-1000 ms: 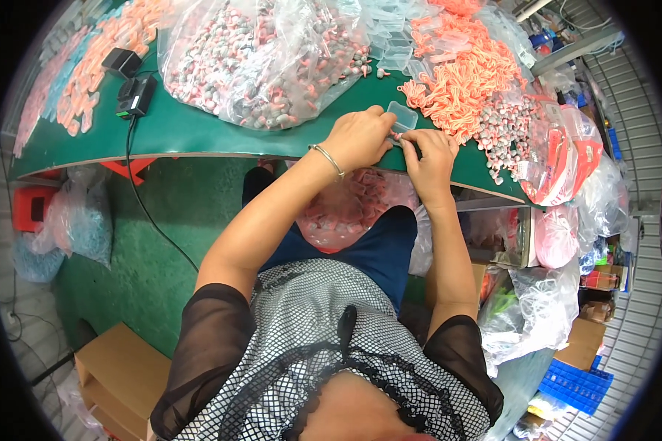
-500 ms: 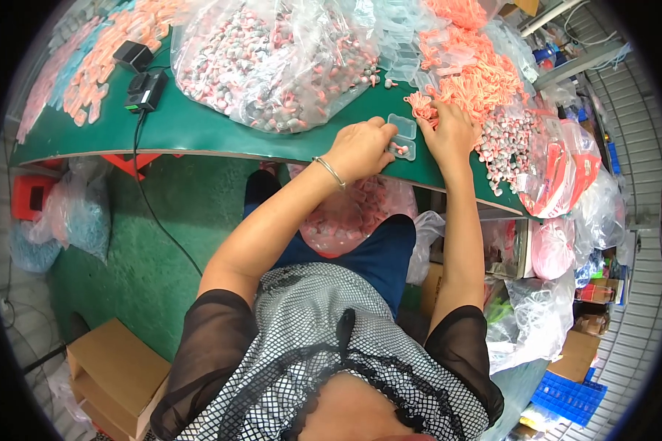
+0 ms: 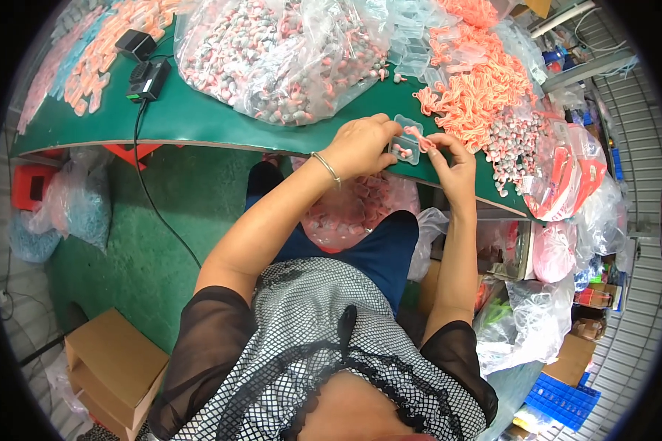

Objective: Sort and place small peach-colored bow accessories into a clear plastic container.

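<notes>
My left hand (image 3: pixel 362 145) grips a small clear plastic case (image 3: pixel 406 120) by its left side, at the front edge of the green table. The case stands open, its lid tilted back, with small coral-and-grey plug-shaped pieces in the lower half. In my right hand (image 3: pixel 452 167), thumb and fingers pinch a looped coral cord (image 3: pixel 421 137) over the right side of the case. Beyond that hand lies a heap of coral cords (image 3: pixel 474 88), and beside it a pile of small grey-and-coral plug-shaped pieces (image 3: pixel 513 143).
A large clear bag (image 3: pixel 279 66) of grey-and-coral pieces fills the table's middle. Clear cases (image 3: pixel 413 51) lie behind. On the left are a black device (image 3: pixel 147 79) with a cable and coral strips (image 3: pixel 110 51). A cardboard box (image 3: pixel 118 360) stands on the floor.
My right hand has drawn back from the cord heap toward me, bringing a looped cord over to the case. My left hand still holds the case in nearly the same place.
</notes>
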Tool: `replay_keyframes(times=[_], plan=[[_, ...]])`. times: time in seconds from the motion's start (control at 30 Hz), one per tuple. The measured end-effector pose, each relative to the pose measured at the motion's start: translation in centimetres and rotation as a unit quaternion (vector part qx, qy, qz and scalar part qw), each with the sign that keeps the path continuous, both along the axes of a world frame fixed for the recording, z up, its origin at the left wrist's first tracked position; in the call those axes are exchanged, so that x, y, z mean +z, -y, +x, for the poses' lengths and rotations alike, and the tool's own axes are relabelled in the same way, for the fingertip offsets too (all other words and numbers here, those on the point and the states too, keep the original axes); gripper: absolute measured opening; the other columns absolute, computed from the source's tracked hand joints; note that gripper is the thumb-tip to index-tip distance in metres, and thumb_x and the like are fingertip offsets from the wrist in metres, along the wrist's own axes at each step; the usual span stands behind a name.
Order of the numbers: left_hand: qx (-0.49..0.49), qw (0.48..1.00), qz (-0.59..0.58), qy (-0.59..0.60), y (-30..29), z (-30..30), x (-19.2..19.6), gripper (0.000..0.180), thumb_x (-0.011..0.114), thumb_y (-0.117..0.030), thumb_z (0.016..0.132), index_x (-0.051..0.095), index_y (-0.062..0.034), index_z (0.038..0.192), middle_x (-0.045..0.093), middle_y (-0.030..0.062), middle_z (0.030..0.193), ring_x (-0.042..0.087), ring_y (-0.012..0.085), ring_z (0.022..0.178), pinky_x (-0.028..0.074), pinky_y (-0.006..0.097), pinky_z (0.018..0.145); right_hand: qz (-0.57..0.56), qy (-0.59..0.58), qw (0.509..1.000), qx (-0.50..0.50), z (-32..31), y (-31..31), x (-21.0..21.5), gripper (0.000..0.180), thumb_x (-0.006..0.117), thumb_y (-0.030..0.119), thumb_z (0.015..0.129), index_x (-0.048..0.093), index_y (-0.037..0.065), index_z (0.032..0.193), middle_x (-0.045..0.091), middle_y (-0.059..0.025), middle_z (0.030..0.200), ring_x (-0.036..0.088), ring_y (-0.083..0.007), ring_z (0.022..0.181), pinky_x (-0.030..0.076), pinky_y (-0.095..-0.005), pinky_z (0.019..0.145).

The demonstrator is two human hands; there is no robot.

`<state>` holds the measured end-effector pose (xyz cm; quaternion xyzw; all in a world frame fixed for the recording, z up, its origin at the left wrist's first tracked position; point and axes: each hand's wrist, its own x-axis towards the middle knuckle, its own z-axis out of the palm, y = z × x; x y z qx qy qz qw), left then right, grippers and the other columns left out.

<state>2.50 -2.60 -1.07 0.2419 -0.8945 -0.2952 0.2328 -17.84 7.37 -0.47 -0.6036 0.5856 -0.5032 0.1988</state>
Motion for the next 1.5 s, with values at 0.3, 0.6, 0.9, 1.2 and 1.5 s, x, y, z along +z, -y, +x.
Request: replay_keyframes(times=[0.3,0.6,0.9,1.2,1.5], plan=[[-0.002,0.999,0.039,-0.018,0.2,0.0,0.1,0.044,0.079,-0.017,0.07,0.061,-0.006,0.109,0.062,0.0116,0.098,0.063,0.0308,0.091,0.05,0.04,0.078,0.045,-0.02,0.998,0.028,0.2,0.6,-0.4,0.018,0.062,-0.005,0.079,0.068,0.001,0.094,0.063,-0.0054,0.089,0.061,-0.0154,0.083,0.047,-0.0282,0.075],[0.001,1.0,0.018,-0.024,0.2,0.0,-0.4,0.045,0.079,-0.018,0.071,0.06,-0.0061,0.109,0.062,0.0114,0.097,0.063,0.031,0.092,0.05,0.041,0.079,-0.015,-0.234,0.972,0.023,-0.1,1.7,0.7,0.019,0.059,0.007,0.084,0.07,0.004,0.099,0.064,-0.0113,0.093,0.061,-0.0301,0.087,0.048,-0.0387,0.079],[0.008,0.999,0.008,-0.052,-0.3,0.0,-0.6,0.05,0.078,-0.017,0.072,0.056,-0.0075,0.116,0.063,0.0124,0.098,0.063,0.0327,0.091,0.05,0.042,0.078,0.019,-0.21,0.977,-0.014,0.1,2.7,1.2,0.019,0.068,0.002,0.081,0.065,0.001,0.099,0.063,-0.0119,0.089,0.063,-0.0246,0.076,0.05,-0.0331,0.071],[0.003,0.994,-0.093,-0.059,-0.5,-0.6,-1.2,0.03,0.067,-0.023,0.087,0.06,-0.0081,0.113,0.061,0.012,0.097,0.063,0.0342,0.087,0.051,0.043,0.074,-0.077,-0.238,0.968,0.028,1.8,0.2,0.4,0.023,0.072,0.004,0.077,0.065,0.0,0.099,0.064,-0.0134,0.091,0.063,-0.0285,0.084,0.051,-0.0335,0.073],[0.009,0.993,-0.1,-0.065,0.4,1.5,-1.3,0.02,0.064,-0.026,0.091,0.063,-0.0073,0.096,0.059,0.0095,0.085,0.062,0.0311,0.079,0.049,0.043,0.068,0.042,-0.161,0.981,0.097,2.7,1.7,1.0,0.021,0.07,0.007,0.083,0.066,0.0,0.102,0.065,-0.0115,0.092,0.063,-0.023,0.085,0.049,-0.0326,0.075]])
